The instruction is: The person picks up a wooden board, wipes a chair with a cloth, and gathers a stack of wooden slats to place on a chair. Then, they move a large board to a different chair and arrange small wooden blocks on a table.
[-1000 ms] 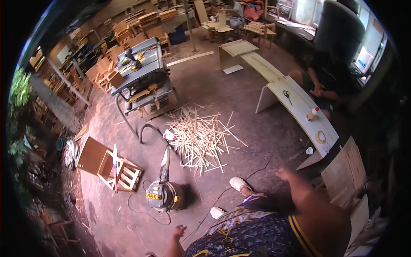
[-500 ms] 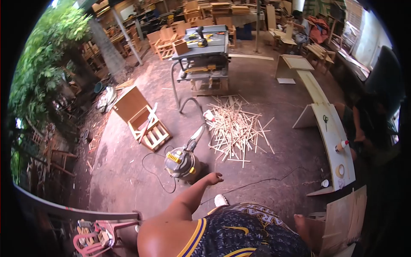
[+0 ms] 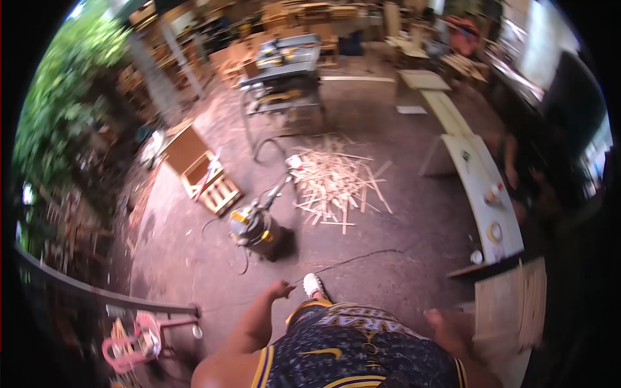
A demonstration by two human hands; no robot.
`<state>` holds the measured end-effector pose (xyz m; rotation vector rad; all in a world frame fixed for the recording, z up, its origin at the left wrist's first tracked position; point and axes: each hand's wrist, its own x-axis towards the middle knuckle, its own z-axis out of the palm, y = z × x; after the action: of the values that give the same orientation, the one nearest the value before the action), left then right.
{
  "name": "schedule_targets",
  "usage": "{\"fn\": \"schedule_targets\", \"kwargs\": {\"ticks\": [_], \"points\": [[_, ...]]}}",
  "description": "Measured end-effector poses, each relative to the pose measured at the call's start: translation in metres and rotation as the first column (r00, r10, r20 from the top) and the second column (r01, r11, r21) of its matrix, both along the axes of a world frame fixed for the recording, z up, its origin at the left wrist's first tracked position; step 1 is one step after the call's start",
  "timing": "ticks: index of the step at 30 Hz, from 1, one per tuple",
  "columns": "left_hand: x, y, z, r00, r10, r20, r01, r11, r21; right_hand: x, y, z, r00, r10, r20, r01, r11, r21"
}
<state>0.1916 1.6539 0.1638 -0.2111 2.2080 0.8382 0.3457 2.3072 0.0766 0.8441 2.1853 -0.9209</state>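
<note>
The left hand [image 3: 282, 289] hangs empty, fingers loosely spread; the right hand [image 3: 436, 317] is too blurred to tell how its fingers stand, with wooden panels [image 3: 510, 302] to its right. Just right of the left hand is a white shoe [image 3: 314, 285]; ahead lie a dark cord [image 3: 352, 262], a shop vacuum [image 3: 254, 228] and, beyond, piled wooden sticks [image 3: 336, 184]. Sure footing would mean lifting the shoe clear of the cord.

Vacuum cleaner [image 3: 253, 227]: plastic-looking body, smooth, slightly glossy. Flat panels [image 3: 508, 307]: wood, matt. Heaped sticks [image 3: 336, 182]: wood, look unvarnished, on floor [image 3: 362, 278] of dull, worn concrete look. Worktop [image 3: 475, 171]: smooth, matt; bottle [image 3: 493, 196] close to its right edge looks plastic. Chair [image 3: 147, 320]: smooth plastic. Jersey [image 3: 362, 352]: printed cloth.
</note>
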Motion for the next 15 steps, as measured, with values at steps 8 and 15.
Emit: {"fn": "schedule_targets", "kwargs": {"ticks": [8, 15], "points": [[0.061, -0.081, -0.078, 0.842, -0.472, 0.262, 0.507, 0.858, -0.085, -0.032, -0.009, 0.003, 0.917, -0.144, -0.372, 0.143, 0.989, -0.030], [-0.035, -0.031, -0.024, 0.373, -0.925, -0.073, 0.836, 0.369, -0.405, 0.007, -0.044, 0.026, 0.976, -0.137, -0.169, 0.135, 0.991, -0.018]]}}
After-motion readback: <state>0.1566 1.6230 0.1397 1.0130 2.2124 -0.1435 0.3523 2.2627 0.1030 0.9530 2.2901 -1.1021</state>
